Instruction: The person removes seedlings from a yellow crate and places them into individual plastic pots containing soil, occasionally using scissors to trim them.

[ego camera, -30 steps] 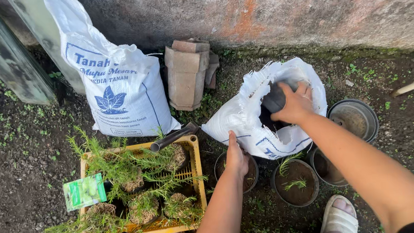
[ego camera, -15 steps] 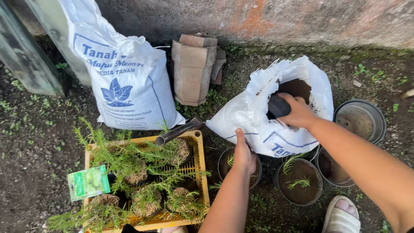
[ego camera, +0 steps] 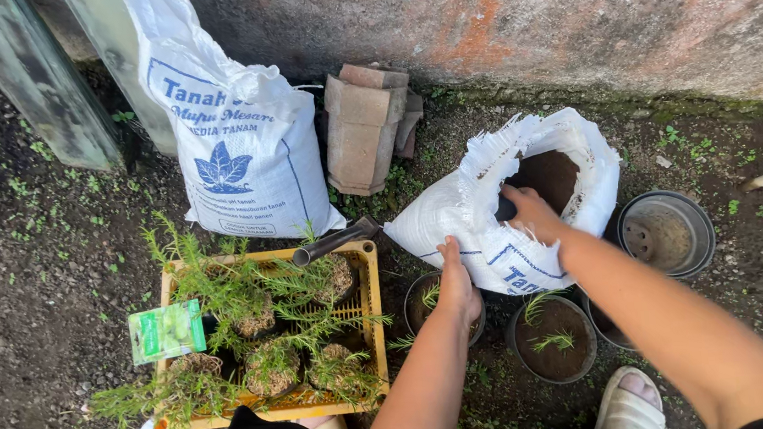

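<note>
A: Bare soil by a stained wall; my right hand (ego camera: 529,214) is inside the open white sack (ego camera: 493,232), fingers curled round a dark scoop; why?

B: Sack is slumped open for reach; left hand (ego camera: 457,281), fingers together, flat over the small black pot (ego camera: 426,307) beside the yellow crate's (ego camera: 371,280) right edge, steadying it.

Outdoor garden potting corner at the foot of a stained masonry wall (ego camera: 566,14). Bare soil ground; against the wall, soil sacks (ego camera: 237,144) and stacked bricks (ego camera: 365,128); further out, a seedling crate (ego camera: 364,280) and black pots (ego camera: 668,233).

Bare, weed-flecked soil ground (ego camera: 37,272) beside a wall. Resting directly on it: two white sacks (ego camera: 237,144) (ego camera: 493,223), stacked bricks (ego camera: 365,128), yellow seedling crate (ego camera: 365,289), black pots (ego camera: 664,234).
</note>
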